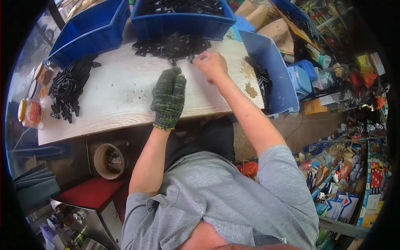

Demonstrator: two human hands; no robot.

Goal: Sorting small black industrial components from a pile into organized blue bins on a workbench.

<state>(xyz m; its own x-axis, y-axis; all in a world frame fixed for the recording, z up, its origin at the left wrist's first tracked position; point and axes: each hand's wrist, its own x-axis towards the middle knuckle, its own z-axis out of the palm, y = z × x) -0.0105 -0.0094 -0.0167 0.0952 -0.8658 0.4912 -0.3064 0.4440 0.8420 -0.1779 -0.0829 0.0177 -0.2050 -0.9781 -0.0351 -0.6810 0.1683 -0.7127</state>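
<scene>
My left hand (168, 98) wears a dark green and black knitted glove. Its fingers are curled closed over the middle of the white wood-grain table (121, 91), and what they hold, if anything, is hidden. My bare right hand (212, 66) pinches at the near right edge of a pile of black plastic parts (173, 45). A small dark part shows at its fingertips. One part of the pile juts toward the gloved fingers; whether they touch it I cannot tell. Another heap of black plastic parts (71, 87) lies at the table's left.
Behind the pile stands a blue bin (183, 23) of black parts, with another blue bin (89, 35) at the far left. A lighter blue tub (281, 79) adjoins the right edge. Jars (31, 113) line the left edge; a round bucket (98, 160) sits below.
</scene>
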